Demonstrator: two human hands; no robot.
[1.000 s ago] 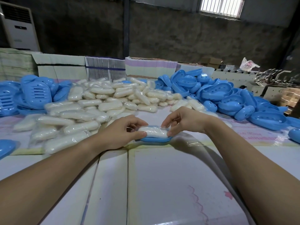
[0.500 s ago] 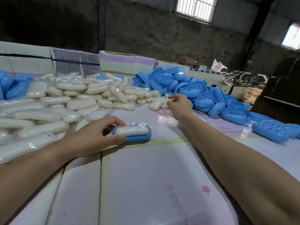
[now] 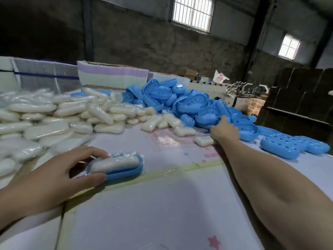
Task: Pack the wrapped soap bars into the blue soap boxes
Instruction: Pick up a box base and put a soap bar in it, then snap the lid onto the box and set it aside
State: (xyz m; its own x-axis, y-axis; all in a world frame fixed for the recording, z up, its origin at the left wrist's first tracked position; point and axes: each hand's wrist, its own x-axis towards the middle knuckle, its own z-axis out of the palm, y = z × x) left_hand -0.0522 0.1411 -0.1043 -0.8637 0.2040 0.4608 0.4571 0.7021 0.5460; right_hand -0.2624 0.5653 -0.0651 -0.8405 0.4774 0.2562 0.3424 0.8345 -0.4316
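A wrapped soap bar (image 3: 115,162) lies in an open blue soap box base (image 3: 126,173) on the table in front of me. My left hand (image 3: 59,175) holds that box by its left end, thumb on the near rim and fingers on the far side. My right hand (image 3: 225,131) is stretched out to the edge of the pile of blue soap box halves (image 3: 189,105), with its index finger touching a blue piece. Its other fingers are hidden, so its grip is unclear. A heap of wrapped soap bars (image 3: 59,118) fills the left.
Loose soap bars (image 3: 204,140) lie by my right hand. Two perforated blue box halves (image 3: 284,147) sit at the right table edge. Stacked flat cartons (image 3: 111,76) line the table's back, and brown cartons (image 3: 297,98) stand at the far right.
My right hand left the boxed soap and reached right and forward to the blue pile. My left hand stayed holding the box. My view swung to the right.
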